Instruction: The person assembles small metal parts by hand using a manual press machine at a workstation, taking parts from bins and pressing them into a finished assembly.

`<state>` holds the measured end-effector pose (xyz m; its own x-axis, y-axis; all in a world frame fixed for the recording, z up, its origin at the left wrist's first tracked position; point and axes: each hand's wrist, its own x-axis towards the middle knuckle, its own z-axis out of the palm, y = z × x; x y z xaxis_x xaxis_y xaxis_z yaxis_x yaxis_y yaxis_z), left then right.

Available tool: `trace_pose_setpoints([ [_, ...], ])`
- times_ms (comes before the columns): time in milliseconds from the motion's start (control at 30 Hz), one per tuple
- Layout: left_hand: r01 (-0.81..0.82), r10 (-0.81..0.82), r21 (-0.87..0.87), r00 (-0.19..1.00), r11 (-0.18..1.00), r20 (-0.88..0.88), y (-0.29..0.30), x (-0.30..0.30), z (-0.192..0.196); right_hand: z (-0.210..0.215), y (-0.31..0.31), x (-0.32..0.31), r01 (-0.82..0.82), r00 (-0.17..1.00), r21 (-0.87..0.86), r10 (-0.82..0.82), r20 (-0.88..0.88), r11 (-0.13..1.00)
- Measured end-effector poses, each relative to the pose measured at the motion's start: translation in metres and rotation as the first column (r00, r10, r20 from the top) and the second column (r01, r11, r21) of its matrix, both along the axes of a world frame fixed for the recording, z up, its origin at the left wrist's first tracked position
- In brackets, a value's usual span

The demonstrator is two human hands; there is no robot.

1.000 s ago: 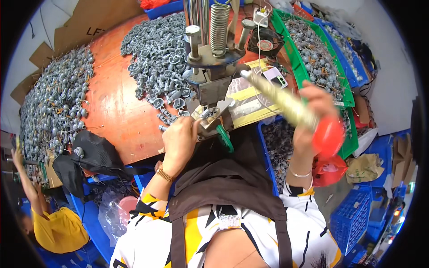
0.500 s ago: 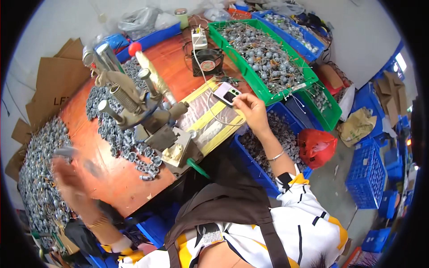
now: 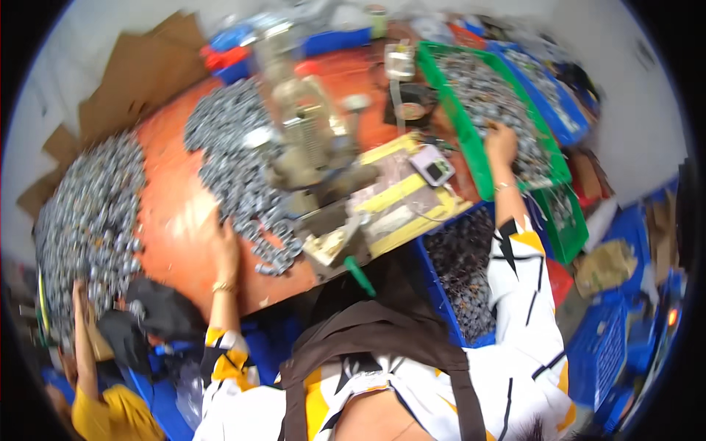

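Observation:
My right hand (image 3: 501,143) is over the near side of a green tray (image 3: 476,165) full of small grey parts with thin wires. Its fingers are curled together at the parts; whatever they hold is too small and blurred to name. My left hand (image 3: 218,239) is low over the orange tabletop, beside a heap of grey plastic parts (image 3: 235,140). Motion smears its fingers. Between my hands stands a hand press (image 3: 305,147) with a spring column, and a pale fixture block (image 3: 323,246) sits at its base near a green handle (image 3: 359,275).
A white phone (image 3: 432,165) lies on a yellow-taped board right of the press, near a black fan (image 3: 410,109). Below the green tray is a blue bin (image 3: 434,283) of parts. At left, a person in a yellow sleeve (image 3: 118,415) reaches to another large heap (image 3: 92,220).
My right hand has moved from beside the phone to the green tray. My left hand has come from the left heap toward the middle heap. The view has shifted, and a co-worker's arm now shows.

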<state>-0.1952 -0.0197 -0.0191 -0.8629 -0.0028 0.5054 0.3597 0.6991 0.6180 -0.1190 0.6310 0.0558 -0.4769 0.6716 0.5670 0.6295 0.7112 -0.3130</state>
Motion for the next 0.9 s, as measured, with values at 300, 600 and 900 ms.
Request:
trace_pose_setpoints([
  [300,-0.09,0.092,0.081,0.996,0.993,-0.023,0.022,0.018,0.031,0.013,0.007,0.026,-0.12,0.868,-0.044,0.083,-0.489,0.992],
  [600,-0.133,0.122,0.459,0.991,0.879,0.055,0.015,0.015,0.02,0.039,-0.015,0.051,-0.755,0.306,-0.495,-0.437,-0.846,0.43],
  [900,-0.125,0.131,0.345,0.991,0.93,0.007,0.01,0.015,0.017,0.142,0.007,0.055,-0.794,0.084,0.01,0.126,-0.988,0.608],
])
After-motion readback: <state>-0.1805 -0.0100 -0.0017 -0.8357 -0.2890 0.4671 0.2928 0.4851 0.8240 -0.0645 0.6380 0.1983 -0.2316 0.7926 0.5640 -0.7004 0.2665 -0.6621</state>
